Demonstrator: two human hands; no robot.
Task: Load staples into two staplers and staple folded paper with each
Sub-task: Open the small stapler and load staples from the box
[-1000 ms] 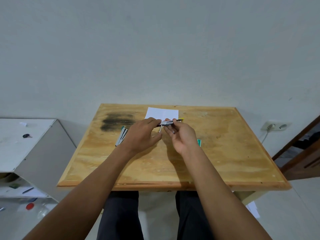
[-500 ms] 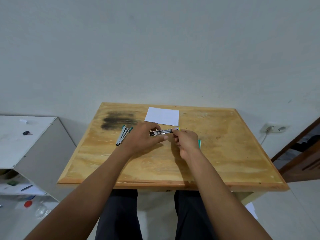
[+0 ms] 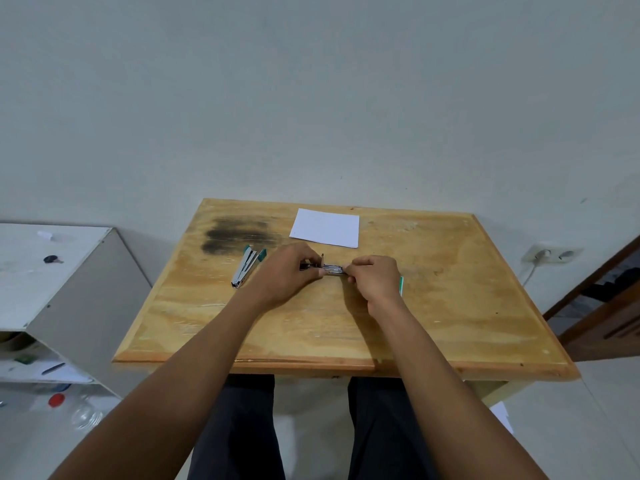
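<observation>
A small metal stapler [image 3: 331, 269] sits between both hands above the middle of the wooden desk [image 3: 450, 306]. The left hand [image 3: 289, 277] pinches its left end, the right hand [image 3: 375, 280] grips its right end, fingers closed round it. A second stapler [image 3: 246, 266] with green trim lies open on the desk to the left, near a dark stain [image 3: 239, 233]. White folded paper [image 3: 326, 227] lies flat beyond the hands.

Staplers: two, one green-tipped stapler [image 3: 246, 270] lying open on the wooden table [image 3: 450, 306], one metal stapler [image 3: 330, 268] held between two hands. Hands: two, left hand [image 3: 285, 278], right hand [image 3: 375, 280]. Folded white paper [image 3: 326, 227]: one. Tables: one. Wall sockets [image 3: 552, 253]: one double plate.
</observation>
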